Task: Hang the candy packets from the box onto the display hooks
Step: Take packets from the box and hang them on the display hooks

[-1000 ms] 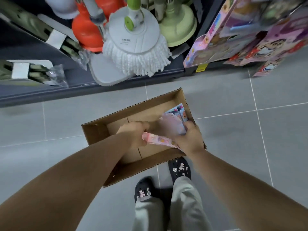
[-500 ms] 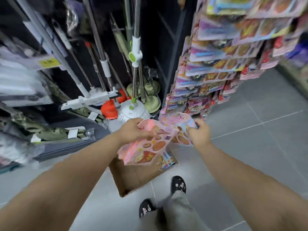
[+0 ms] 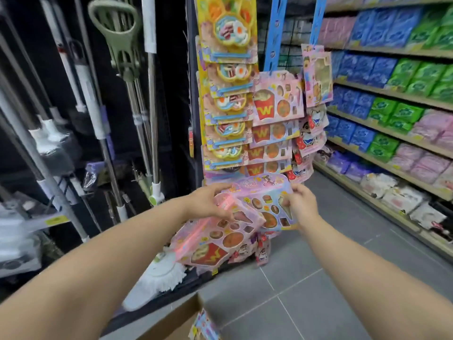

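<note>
Both forearms extended toward 12 o'clock, left hand (image 3: pixel 210 204) gripping candy packets (image 3: pixel 220 244), right hand (image 3: pixel 302 204) at 3 o'clock pinching them

Mops and stocked shelves.
Mop handles (image 3: pixel 152 106) stand left above a white mop head (image 3: pixel 169 271); blue, green and pink packs (image 3: pixel 382 67) fill the right shelves (image 3: pixel 392 94).

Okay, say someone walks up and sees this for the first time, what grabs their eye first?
First, the pink candy packets fanned out at centre, gripped by the left hand and pinched by the right hand. Just behind them rises the hanging display, crowded with bright yellow and pink packets in columns. To the right, shelves of blue, green and pink packs run down the aisle.
</note>
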